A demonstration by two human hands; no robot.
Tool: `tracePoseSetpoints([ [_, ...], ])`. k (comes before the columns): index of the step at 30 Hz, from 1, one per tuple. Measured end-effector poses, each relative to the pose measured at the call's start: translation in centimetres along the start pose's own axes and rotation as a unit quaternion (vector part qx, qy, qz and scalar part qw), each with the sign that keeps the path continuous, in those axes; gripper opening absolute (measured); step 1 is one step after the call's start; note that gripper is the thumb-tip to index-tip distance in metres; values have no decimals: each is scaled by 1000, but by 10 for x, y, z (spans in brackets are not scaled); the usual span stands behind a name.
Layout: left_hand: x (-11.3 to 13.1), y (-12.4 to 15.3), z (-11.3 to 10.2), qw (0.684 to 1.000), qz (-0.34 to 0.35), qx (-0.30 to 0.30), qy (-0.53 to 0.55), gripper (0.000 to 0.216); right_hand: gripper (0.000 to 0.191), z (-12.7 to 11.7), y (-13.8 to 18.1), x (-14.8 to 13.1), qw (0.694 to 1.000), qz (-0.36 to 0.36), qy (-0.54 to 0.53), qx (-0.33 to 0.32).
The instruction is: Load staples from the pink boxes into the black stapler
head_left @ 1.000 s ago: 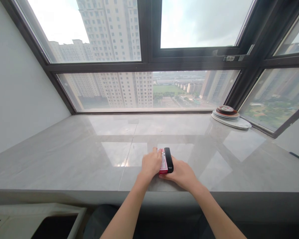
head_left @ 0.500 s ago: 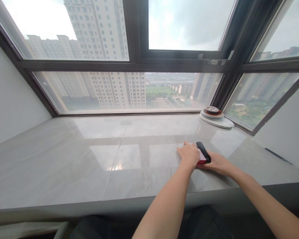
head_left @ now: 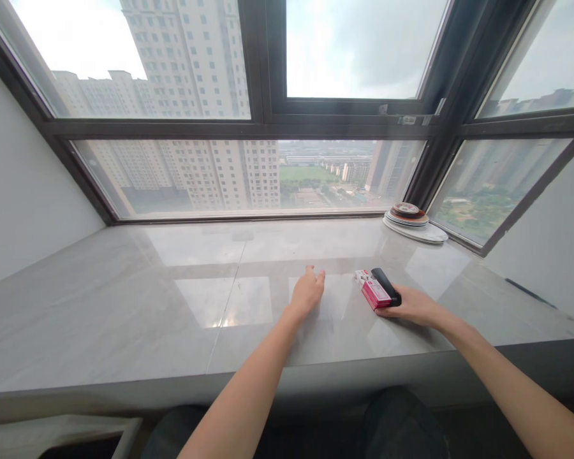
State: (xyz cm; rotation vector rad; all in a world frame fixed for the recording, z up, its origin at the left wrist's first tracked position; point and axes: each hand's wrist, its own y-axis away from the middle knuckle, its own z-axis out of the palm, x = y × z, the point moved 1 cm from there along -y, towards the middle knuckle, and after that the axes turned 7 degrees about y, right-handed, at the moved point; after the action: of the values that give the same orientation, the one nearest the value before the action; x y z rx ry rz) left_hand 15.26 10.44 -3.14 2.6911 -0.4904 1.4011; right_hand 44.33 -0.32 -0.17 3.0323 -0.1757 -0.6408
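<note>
A small red and white box (head_left: 373, 292) lies on the grey stone window ledge (head_left: 172, 306), with a slim black device (head_left: 386, 286) lying along its right side. My right hand (head_left: 411, 306) rests on the ledge behind both, fingers closed against their near end. My left hand (head_left: 308, 292) hovers over the bare ledge to the left of the box, fingers stretched forward and holding nothing.
A stack of plates (head_left: 414, 221) sits at the back right corner of the ledge by the window frame. A white wall (head_left: 23, 191) bounds the ledge on the left. A dark strip (head_left: 526, 293) lies on the far right of the ledge.
My left hand has lifted off the red box and moved left over the bare ledge. The box and black device stay with my right hand.
</note>
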Motion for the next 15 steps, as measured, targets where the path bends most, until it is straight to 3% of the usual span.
tracePoseSetpoints([
  [1,-10,2,-14,1000,4,6,-4,62,68,1,-1,-1,1000,-4,-1,-24],
  [5,-41,15,-64,999,27,32,-28,50,68,3,-1,-2,1000,-5,4,-10],
  [9,-63,33,-102,994,46,70,-67,42,69,2,2,-1,999,-9,-38,-24],
  [12,-71,43,-114,989,52,93,-103,38,75,0,3,-3,993,-31,-93,-69],
  [15,-68,50,-112,983,72,95,-141,36,81,0,4,-7,985,-46,-144,-87],
])
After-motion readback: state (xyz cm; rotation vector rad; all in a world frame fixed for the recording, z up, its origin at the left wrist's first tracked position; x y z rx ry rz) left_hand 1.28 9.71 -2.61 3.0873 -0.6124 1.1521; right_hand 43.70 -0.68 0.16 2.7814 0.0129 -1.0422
